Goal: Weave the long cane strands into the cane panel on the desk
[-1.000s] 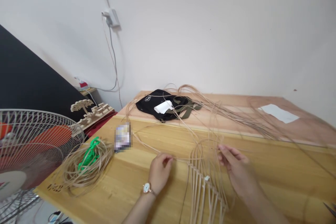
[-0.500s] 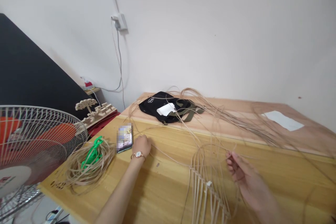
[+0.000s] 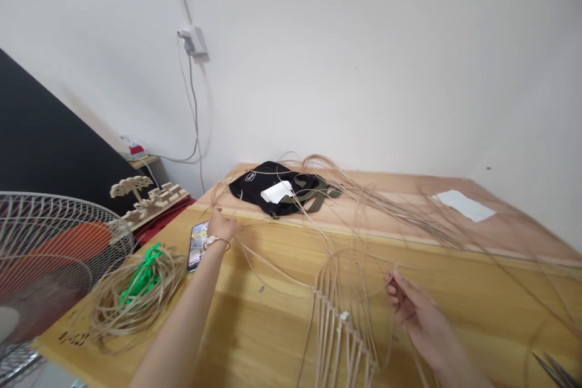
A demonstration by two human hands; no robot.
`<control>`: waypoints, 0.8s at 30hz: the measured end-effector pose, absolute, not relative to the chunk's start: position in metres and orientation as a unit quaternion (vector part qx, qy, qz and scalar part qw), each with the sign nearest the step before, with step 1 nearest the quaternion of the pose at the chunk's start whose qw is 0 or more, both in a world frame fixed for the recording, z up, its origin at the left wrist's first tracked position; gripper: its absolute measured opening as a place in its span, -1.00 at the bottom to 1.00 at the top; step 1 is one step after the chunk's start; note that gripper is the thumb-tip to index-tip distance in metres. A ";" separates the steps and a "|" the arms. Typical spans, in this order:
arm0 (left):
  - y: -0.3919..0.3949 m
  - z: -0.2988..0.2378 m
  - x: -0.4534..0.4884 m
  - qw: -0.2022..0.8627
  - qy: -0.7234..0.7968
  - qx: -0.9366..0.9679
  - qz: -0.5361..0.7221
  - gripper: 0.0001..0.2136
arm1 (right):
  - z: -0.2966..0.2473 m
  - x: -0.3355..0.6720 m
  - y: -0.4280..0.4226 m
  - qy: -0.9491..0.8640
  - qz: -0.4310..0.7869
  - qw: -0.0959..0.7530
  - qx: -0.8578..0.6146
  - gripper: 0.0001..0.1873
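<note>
A partly woven piece of thin rattan strands (image 3: 343, 318) lies on the wooden table in front of me, its strands fanning out on both sides of a woven band. My left hand (image 3: 221, 225) is stretched forward beside the phone (image 3: 198, 245), closed on a rattan strand that runs back to the weave's upper left corner. To the right of the weave, my right hand (image 3: 416, 309) pinches a rattan strand between thumb and fingers. A bundle of coiled rattan (image 3: 157, 291) tied with green ribbon (image 3: 142, 277) rests left of my left forearm.
A black bag (image 3: 250, 188) with white paper (image 3: 276, 192) on it lies at the back, near long loose strands (image 3: 386, 209). Another white sheet (image 3: 464, 205) lies back right. Pointed metal tips (image 3: 552, 370) show at lower right. A fan (image 3: 54, 254) stands left, before a wooden model (image 3: 150, 200).
My left hand has moved forward and left with the strand, its wrist now over the phone's edge. My right hand keeps its pinch. The view has swung slightly right, bringing metal tips into sight.
</note>
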State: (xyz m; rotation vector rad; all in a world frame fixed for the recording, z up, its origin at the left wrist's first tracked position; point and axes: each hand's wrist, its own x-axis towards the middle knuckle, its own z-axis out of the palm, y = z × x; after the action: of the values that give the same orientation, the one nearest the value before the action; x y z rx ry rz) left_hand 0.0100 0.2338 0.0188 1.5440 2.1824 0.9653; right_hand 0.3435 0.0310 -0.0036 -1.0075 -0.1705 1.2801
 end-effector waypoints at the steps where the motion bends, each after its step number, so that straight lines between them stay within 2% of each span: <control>1: 0.233 0.025 0.008 0.176 0.744 0.523 0.377 -0.54 | -0.005 0.345 0.031 -0.075 0.570 0.682 -0.452 -0.72; 6: 0.222 0.051 -0.001 0.336 0.633 0.462 0.523 -0.69 | -0.012 0.351 0.031 -0.071 0.561 0.684 -0.461 -0.72; 11: 0.218 0.062 -0.015 0.443 0.548 0.377 0.601 -0.76 | -0.015 0.353 0.031 -0.074 0.559 0.685 -0.461 -0.77; 16: 0.220 0.058 -0.031 0.546 0.496 0.249 0.627 -0.95 | -0.005 0.350 0.029 -0.104 0.593 0.669 -0.437 -0.74; 20: 0.220 0.049 -0.044 0.574 0.493 0.224 0.615 -0.88 | 0.023 0.341 0.032 -0.137 0.642 0.627 -0.419 -0.76; 24: 0.221 0.038 -0.053 0.604 0.472 0.210 0.607 -0.85 | 0.084 0.315 0.050 -0.250 0.686 0.568 -0.381 -0.81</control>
State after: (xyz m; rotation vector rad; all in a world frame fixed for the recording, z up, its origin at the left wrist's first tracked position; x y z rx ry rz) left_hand -0.0528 0.2213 0.0382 0.4871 1.0921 1.4054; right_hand 0.3155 0.0499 0.0836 -0.8942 -0.5885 1.6112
